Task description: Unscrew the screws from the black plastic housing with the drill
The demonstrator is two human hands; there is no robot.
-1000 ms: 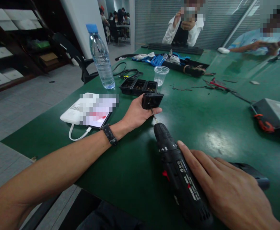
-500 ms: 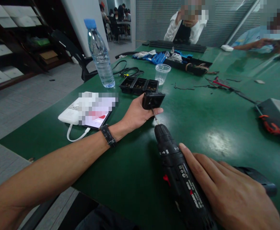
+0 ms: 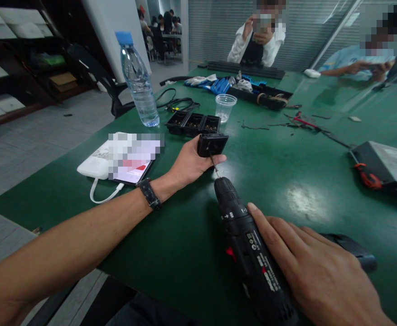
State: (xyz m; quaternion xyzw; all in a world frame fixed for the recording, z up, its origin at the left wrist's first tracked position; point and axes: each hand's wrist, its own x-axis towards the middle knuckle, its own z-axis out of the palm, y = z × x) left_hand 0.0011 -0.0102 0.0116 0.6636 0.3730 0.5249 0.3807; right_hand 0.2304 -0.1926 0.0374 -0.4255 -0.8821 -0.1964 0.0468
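My left hand (image 3: 192,162), with a dark watch on the wrist, is closed around a small black box-shaped part (image 3: 213,145) just above the table. Its flat face is turned toward me. In my right hand (image 3: 317,262) is a black cordless drill (image 3: 249,244), lying at a slant and pointing away from me. The long thin bit (image 3: 215,165) reaches from the chuck to the face of the black part; whether a screw sits at its tip cannot be made out. Behind my left hand stands a black three-compartment tray (image 3: 193,124) with small brass-coloured pieces in it.
Left of my hand lie a white power bank (image 3: 98,158) and a phone (image 3: 135,163), joined by a cable. A water bottle (image 3: 139,86) and a clear plastic cup (image 3: 225,107) stand behind. A dark box (image 3: 385,167) is at right. Two people sit across the green table (image 3: 269,181).
The whole view has shifted slightly, so things appear a little further left. Both hands keep their hold, and the bit stays against the black part.
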